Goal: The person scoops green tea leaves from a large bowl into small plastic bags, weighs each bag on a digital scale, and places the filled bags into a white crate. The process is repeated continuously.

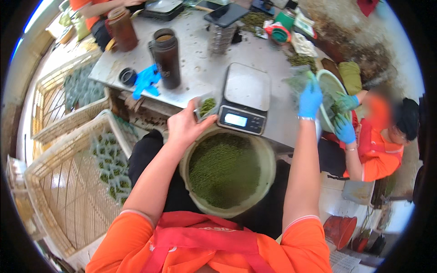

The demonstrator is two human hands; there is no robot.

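My bare left hand (pixel 184 123) holds a small clear plastic bag (pixel 208 107) with green pellets, like rolled tea, in it. The bag is just left of a digital kitchen scale (pixel 247 87), whose metal plate carries nothing and whose display is lit. In a blue glove, my right hand (pixel 311 101) reaches over the right side of the table, its fingers closed at a heap of thin clear plastic bags (pixel 297 86). Between my knees stands a large round tub (pixel 271 175) holding a deep layer of the same green pellets (pixel 223 168).
At the right, a co-worker's gloved hands (pixel 344 120) work at a pale basin (pixel 325 119). A dark flask (pixel 167 59), a brown jar (pixel 122 29) and a blue glove (pixel 147 82) lie beyond my left hand. Plastic crates (pixel 68 191) with filled bags stand left.
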